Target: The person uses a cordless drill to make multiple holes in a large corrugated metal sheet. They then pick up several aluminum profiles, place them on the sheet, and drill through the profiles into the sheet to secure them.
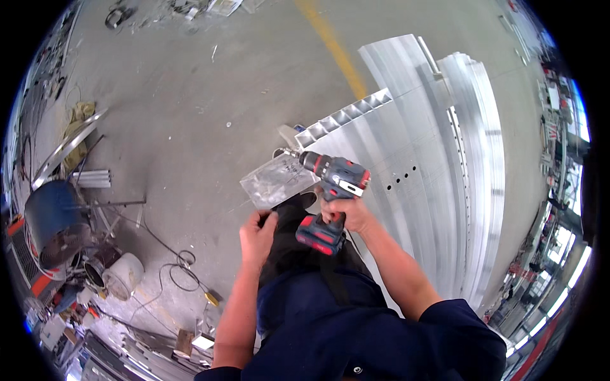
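In my right hand is a dark grey and red cordless drill, its grip wrapped by my fingers. The drill lies roughly level, its chuck pointing left; a bit sticks out in front. A thin silvery metal sheet with scribbled marks lies below the bit, near my shoe; I cannot tell whether the bit touches it. My left hand hovers left of the drill with fingers curled towards the thumb. What those fingers hold, if anything, is hidden.
Large ribbed aluminium panels stretch along my right, one with a row of dark holes. Left are a blue drum-shaped fan, a white bucket and a loose cable on the floor. Scrap lies far ahead beside a yellow floor line.
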The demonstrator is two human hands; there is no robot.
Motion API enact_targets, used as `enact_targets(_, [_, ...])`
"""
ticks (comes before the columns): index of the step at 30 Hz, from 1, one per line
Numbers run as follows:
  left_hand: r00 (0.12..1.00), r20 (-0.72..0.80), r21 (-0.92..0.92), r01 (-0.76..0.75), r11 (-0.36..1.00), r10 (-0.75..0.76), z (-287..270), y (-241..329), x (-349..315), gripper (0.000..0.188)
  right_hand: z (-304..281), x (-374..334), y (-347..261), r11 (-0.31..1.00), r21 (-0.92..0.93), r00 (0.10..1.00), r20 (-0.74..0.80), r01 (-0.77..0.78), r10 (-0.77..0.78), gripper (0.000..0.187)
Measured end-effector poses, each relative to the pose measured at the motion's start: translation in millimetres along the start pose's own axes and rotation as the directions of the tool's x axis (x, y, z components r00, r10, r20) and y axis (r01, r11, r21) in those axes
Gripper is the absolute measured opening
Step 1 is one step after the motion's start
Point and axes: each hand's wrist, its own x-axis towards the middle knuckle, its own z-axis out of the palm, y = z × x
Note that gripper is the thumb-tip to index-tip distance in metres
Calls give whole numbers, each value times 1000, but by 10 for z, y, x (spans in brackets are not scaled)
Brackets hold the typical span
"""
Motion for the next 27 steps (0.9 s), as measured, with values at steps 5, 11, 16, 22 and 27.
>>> enact_targets(5, [952,125,-374,-217,901,281,347,752,185,28,-94,-587,-141,938,330,982,184,-103,43,56])
enact_targets(11, [799,370,-382,-334,862,474,630,1192,48,37,-254,-1003,52,911,412,964,248,-11,-101,58])
enact_targets(16, [695,555,-319,-330,888,458,724,1392,-24,35,-329,-1251,165,862,505,950,246,44,-192,56])
enact_targets(22, [597,649,-272,-397,877,471,884,1466,-177,43,-312,-1520,184,887,406,959,76,220,-273,51])
enact_targets(27, [445,859,-168,-222,960,253,1262,1303,-505,66,-378,-1590,201,846,420,885,176,328,-430,42])
